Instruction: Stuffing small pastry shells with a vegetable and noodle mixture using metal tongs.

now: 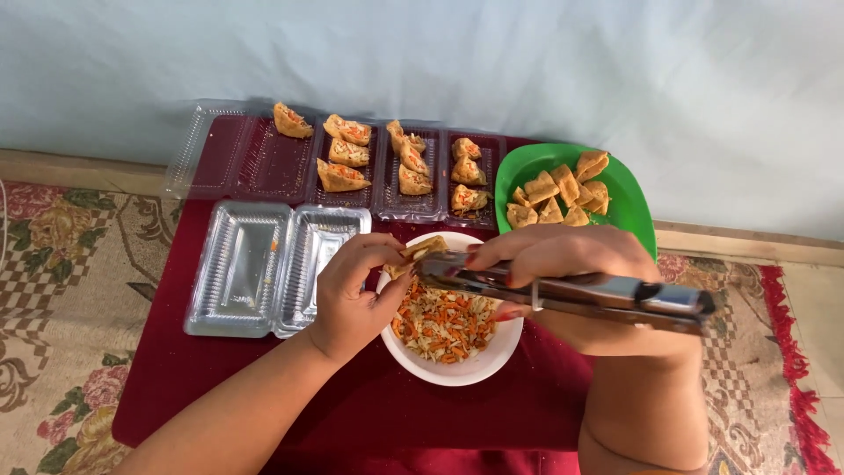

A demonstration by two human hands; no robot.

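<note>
Left hand (pixel 352 295) pinching a fried tofu pocket (pixel 420 251) over white bowl (pixel 457 369) of shredded vegetables; right hand (pixel 563 259) gripping metal tongs (pixel 563 290), tips apparently inside it. Nine filled pockets in clear trays (pixel 290 163) behind; unfilled ones on green plate (pixel 633 207); hinged container (pixel 264 264) empty.

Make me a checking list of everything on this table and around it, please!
Surface: dark red cloth over a low table.
Job's things: white bowl of shredded vegetable filling; fried tofu pocket; metal tongs.
Clutter: green plate of unfilled pockets; clear trays with stuffed pockets; empty clear container.
Hands: left hand holds the pocket over the bowl; right hand grips the tongs, tips at the pocket.
Cables: nothing seen.
Surroundings: floral carpet; pale wall.
</note>
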